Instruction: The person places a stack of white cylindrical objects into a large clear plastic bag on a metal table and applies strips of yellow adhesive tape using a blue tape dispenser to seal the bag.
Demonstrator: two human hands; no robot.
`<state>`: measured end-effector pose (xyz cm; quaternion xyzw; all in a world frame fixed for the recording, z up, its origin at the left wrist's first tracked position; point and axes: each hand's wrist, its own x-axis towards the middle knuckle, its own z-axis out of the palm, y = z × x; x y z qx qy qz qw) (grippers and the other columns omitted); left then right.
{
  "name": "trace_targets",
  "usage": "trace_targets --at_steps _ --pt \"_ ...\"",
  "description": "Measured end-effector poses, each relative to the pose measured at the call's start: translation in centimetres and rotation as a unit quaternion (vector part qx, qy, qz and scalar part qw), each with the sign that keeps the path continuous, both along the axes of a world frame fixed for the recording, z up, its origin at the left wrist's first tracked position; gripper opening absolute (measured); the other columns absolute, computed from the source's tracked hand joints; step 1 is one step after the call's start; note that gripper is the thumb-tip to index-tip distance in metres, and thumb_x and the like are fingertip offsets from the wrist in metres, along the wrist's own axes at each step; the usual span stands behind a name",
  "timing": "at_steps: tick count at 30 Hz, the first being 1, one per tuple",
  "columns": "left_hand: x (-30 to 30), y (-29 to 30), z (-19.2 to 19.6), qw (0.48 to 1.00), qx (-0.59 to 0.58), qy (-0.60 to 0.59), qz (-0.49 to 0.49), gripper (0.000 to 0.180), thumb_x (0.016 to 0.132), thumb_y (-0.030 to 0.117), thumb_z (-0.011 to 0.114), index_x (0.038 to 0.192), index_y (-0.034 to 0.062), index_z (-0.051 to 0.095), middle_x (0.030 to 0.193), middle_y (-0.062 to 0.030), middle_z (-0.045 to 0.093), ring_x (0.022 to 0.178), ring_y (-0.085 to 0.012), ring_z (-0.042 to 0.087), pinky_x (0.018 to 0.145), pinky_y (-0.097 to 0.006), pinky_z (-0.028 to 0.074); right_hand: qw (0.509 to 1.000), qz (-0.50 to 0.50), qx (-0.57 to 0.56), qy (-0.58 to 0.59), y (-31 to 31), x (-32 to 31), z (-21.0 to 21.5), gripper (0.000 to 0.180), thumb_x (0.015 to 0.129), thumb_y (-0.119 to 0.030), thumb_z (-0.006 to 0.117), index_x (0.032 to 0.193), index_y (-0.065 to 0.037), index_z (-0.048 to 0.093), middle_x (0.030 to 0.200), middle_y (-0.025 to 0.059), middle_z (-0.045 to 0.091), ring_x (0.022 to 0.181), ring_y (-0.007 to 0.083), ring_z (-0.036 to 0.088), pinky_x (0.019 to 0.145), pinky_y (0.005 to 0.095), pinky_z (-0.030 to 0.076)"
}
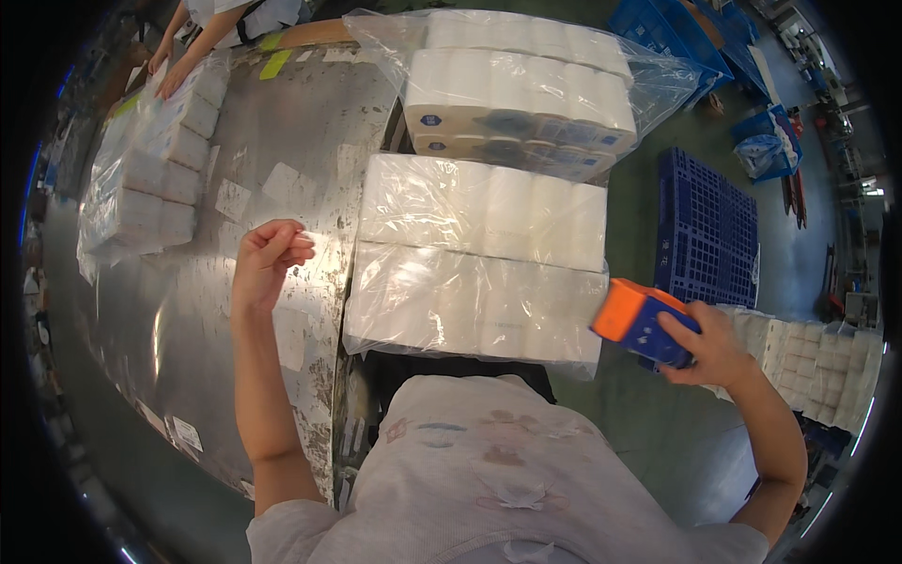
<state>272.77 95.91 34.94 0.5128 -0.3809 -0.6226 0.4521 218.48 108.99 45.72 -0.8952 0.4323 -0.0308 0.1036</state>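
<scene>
In my right hand (709, 348) is a boxy blue-and-orange handheld device (648, 324), its orange end turned left toward the packs. My left hand (270, 263) hovers over the metal table with fingers curled together; what they hold, if anything, I cannot make out. Before me lie two clear-wrapped packs of white paper rolls, a near pack (470, 299) and a farther pack (484, 209), side by side. The device is just off the right end of the near pack. Behind them more wrapped rolls (521, 89) are stacked under loose clear film.
A scuffed metal table (254, 122) stretches along the left. At its far left, another person's hands (169, 75) touch wrapped packs (155, 174). On the right are a blue plastic pallet (707, 226), blue crates (667, 42) and a stack of white rolls (817, 367).
</scene>
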Motion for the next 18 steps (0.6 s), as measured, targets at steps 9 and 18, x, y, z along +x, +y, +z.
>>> trace_targets --at_steps 9,18 --pt "-3.6 5.0 -16.2 0.977 0.027 -0.213 0.004 0.023 0.095 0.02 0.05 0.087 -0.0001 0.058 0.072 0.0009 0.053 0.066 -0.0067 0.045 0.06 -0.024 0.041 0.963 -0.125 0.194 0.141 4.9 -4.9 -5.5 0.072 0.062 -0.024 0.07 0.131 -0.017 0.048 0.087 0.019 0.053 0.07 0.0332 0.058 0.063 0.041 0.05" --pt "-3.3 5.9 -15.2 0.988 0.112 -0.104 -0.032 0.038 0.094 0.015 0.049 0.127 -0.0021 0.044 0.103 -0.0084 0.059 0.092 -0.016 0.058 0.078 -0.03 0.049 0.872 -0.281 0.361 0.171 0.3 -4.3 -10.3 0.054 0.067 -0.039 0.065 0.113 -0.01 0.063 0.084 0.0166 0.065 0.082 0.0316 0.064 0.073 0.0411 0.051"
